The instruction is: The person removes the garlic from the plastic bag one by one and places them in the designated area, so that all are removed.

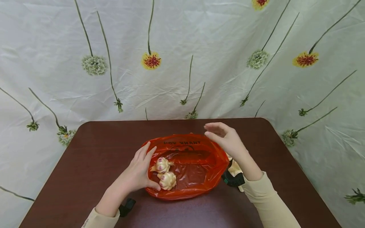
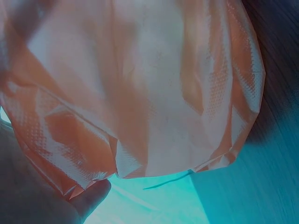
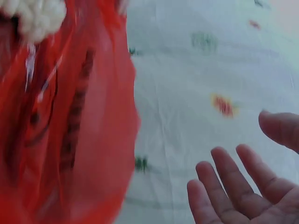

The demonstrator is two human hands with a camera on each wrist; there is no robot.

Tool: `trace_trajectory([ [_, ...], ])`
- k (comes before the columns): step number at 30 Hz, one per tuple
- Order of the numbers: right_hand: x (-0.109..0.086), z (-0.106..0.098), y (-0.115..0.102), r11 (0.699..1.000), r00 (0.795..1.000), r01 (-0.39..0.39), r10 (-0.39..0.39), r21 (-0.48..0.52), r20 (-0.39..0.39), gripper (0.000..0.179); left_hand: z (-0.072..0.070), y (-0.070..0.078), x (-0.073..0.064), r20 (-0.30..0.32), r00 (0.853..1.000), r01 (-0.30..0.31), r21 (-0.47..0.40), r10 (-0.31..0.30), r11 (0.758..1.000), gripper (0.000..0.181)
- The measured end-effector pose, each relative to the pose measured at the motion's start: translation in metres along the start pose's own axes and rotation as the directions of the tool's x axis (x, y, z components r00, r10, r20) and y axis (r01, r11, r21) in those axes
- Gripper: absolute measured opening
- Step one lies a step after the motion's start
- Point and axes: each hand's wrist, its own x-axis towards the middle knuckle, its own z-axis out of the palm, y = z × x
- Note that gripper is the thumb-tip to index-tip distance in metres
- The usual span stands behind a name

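Note:
A red plastic bag (image 1: 194, 186) with dark lettering stands on the table, its mouth wide and facing up. Two garlic bulbs (image 1: 167, 180) lie at the left inside it; pale garlic (image 3: 39, 18) shows at the top corner of the right wrist view. My left hand (image 1: 139, 169) is at the bag's left rim, fingers spread along it and thumb toward the near side. The left wrist view has the thumb against the bag's outer side (image 2: 163, 93). Empty, my right hand (image 1: 225, 139) hovers over the bag's far right rim, fingers loosely bent and apart from the thumb.
Pale objects (image 1: 234, 168) sit to the right of the bag, partly hidden behind my right forearm and a black wrist strap (image 1: 233, 179). The dark brown table (image 1: 108, 142) has rounded far corners. A white flower-print cloth (image 1: 171, 91) hangs behind it.

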Motion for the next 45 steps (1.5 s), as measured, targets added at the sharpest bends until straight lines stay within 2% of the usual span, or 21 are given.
trace_trajectory([
  [4,0.008,0.036,-0.012,0.997,0.984,0.066,-0.06,-0.029,0.166,0.034,-0.001,0.0,0.001,0.012,1.0,0.007,-0.01,-0.007,1.0,0.127],
  [7,0.016,0.06,-0.013,0.991,0.952,0.102,-0.071,-0.09,0.299,0.034,-0.002,0.0,0.001,0.025,1.0,0.018,-0.016,-0.017,1.0,0.126],
  [10,0.025,0.082,-0.009,0.981,0.911,0.11,-0.035,-0.16,0.411,0.036,-0.002,0.0,0.0,0.031,0.999,0.026,-0.016,-0.026,1.0,0.126],
  [13,0.035,0.102,-0.004,0.965,0.883,0.089,0.039,-0.248,0.468,0.041,-0.003,0.0,-0.001,0.024,1.0,0.017,-0.013,-0.016,1.0,0.125],
  [17,0.042,0.123,0.003,0.933,0.857,0.059,0.134,-0.354,0.497,0.051,-0.002,-0.001,-0.002,0.002,1.0,-0.012,-0.007,0.012,1.0,0.126],
  [19,0.043,0.132,0.006,0.925,0.847,0.056,0.156,-0.376,0.509,0.056,-0.002,-0.001,-0.003,-0.007,1.0,-0.021,-0.004,0.021,1.0,0.127],
  [22,0.043,0.141,0.011,0.92,0.844,0.04,0.178,-0.39,0.507,0.062,-0.002,-0.001,-0.003,-0.012,1.0,-0.026,-0.003,0.026,1.0,0.127],
  [28,0.044,0.15,0.019,0.934,0.845,-0.009,0.198,-0.357,0.496,0.059,-0.002,-0.001,-0.003,-0.028,0.999,-0.035,0.0,0.035,0.999,0.127],
  [32,0.044,0.155,0.022,0.935,0.837,-0.039,0.224,-0.353,0.5,0.061,-0.002,-0.001,-0.002,-0.031,0.999,-0.039,0.009,0.039,0.999,0.127],
  [35,0.045,0.159,0.022,0.926,0.833,-0.051,0.246,-0.375,0.495,0.065,-0.001,-0.002,-0.002,-0.03,0.999,-0.039,0.011,0.04,0.999,0.127],
  [40,0.046,0.168,0.022,0.901,0.838,-0.016,0.249,-0.433,0.486,0.066,-0.001,-0.003,-0.002,-0.017,1.0,-0.026,-0.009,0.025,1.0,0.127],
  [45,0.044,0.176,0.025,0.873,0.857,0.022,0.234,-0.486,0.46,0.06,-0.001,-0.003,-0.001,-0.015,0.999,-0.028,-0.005,0.028,1.0,0.126],
])
